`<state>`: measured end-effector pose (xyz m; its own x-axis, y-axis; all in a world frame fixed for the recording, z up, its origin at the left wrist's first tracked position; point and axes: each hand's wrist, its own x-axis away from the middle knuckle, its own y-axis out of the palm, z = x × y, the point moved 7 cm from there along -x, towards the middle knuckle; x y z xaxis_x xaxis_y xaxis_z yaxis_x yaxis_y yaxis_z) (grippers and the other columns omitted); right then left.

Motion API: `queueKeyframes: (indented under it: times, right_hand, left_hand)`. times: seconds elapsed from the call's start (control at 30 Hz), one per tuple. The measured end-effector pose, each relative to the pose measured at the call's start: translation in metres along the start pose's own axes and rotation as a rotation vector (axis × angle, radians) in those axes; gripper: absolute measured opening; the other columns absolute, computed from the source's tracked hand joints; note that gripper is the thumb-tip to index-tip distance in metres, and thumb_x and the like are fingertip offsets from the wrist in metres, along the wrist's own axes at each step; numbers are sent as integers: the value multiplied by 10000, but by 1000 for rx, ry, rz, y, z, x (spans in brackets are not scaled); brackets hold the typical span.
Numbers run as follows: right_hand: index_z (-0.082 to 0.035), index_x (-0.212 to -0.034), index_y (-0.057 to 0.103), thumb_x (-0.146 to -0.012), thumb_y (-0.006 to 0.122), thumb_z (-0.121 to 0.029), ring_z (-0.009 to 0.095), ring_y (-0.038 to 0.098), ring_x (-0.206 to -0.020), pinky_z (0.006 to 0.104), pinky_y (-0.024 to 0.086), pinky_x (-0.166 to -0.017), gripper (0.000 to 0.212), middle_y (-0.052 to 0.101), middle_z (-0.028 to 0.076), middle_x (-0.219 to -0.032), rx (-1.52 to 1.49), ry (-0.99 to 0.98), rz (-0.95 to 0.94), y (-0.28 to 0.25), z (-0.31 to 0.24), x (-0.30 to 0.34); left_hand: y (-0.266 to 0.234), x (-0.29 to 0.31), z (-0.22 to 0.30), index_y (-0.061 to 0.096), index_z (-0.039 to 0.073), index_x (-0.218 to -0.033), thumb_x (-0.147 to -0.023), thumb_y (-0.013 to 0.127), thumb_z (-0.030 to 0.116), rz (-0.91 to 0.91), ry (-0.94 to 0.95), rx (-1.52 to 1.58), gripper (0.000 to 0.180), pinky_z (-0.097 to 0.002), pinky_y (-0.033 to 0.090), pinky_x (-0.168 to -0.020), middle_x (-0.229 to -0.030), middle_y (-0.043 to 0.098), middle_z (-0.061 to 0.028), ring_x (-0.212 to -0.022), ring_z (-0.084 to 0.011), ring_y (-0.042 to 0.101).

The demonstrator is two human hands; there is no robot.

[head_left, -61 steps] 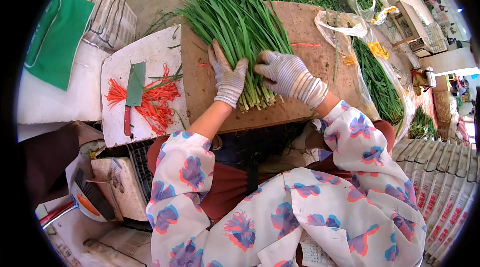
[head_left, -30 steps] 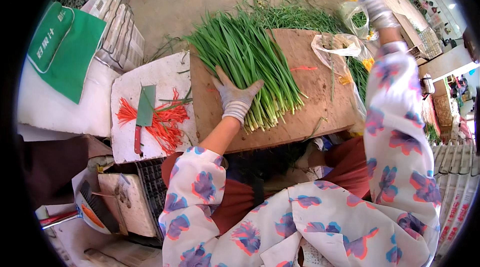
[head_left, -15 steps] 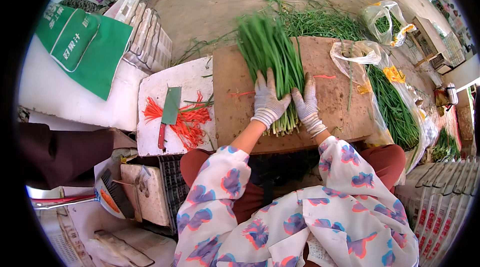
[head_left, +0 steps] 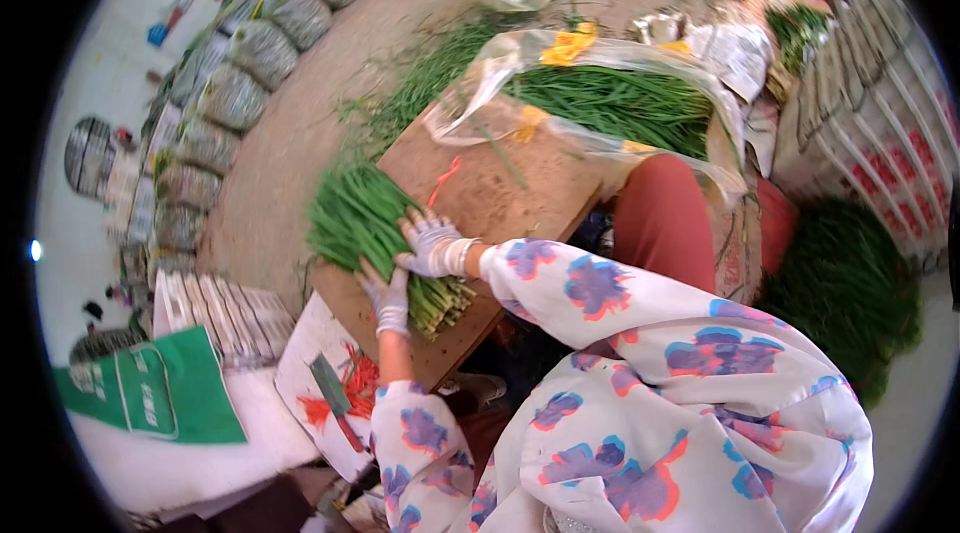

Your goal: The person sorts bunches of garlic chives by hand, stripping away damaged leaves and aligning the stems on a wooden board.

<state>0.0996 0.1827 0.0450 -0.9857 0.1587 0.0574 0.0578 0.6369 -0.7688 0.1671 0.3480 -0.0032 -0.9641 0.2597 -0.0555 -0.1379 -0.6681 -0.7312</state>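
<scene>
A thick bundle of garlic chives point(head_left: 350, 213) lies across the brown board point(head_left: 480, 178), its leaves pointing to the far left and its pale cut ends toward me. My left hand point(head_left: 385, 298), in a whitish knit glove, rests flat against the bundle's near-left side with fingers stretched. On the other side, my right hand point(head_left: 437, 245), gloved alike, lies over the stems with its fingers spread. The undersides of both hands are hidden. A red tie strip point(head_left: 444, 180) sits on the board beyond the right hand; any part under the bundle is out of sight.
On a white block point(head_left: 305, 358) at lower left are a cleaver point(head_left: 331, 385) and red strips point(head_left: 358, 380). An open plastic bag holds more chives point(head_left: 620, 103) right of the board. Loose chives point(head_left: 430, 83) litter the floor; another heap point(head_left: 845, 303) lies at far right.
My view has swung to the right, so the board now appears slanted and the far-right heap shows. Both hands remain on the bundle, whose leaf ends blur less than before.
</scene>
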Motion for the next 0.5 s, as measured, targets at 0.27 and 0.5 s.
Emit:
queueKeyframes:
  times: [0.27,0.5]
  right_hand:
    - [-39,-1259,469,-834,511,-393,321,570,-1034,363,443,-900,555,590,183,-1125,-204,-410,-214,-201,18,82]
    - [-57,-1329,368,-691,680,-228,324,438,-1198,403,371,-991,731,458,169,-1292,419,-67,291,-277,280,143]
  left_hand:
    - [-28,11,35,76,69,-1450,-771,622,563,-98,-383,395,1001,-386,361,-988,-1424,297,-155,-1247,-307,364]
    - [-21,5,-11,219,110,-1420,-784,587,578,-122,-691,602,871,-397,421,-929,-1386,378,-107,-1169,-274,462]
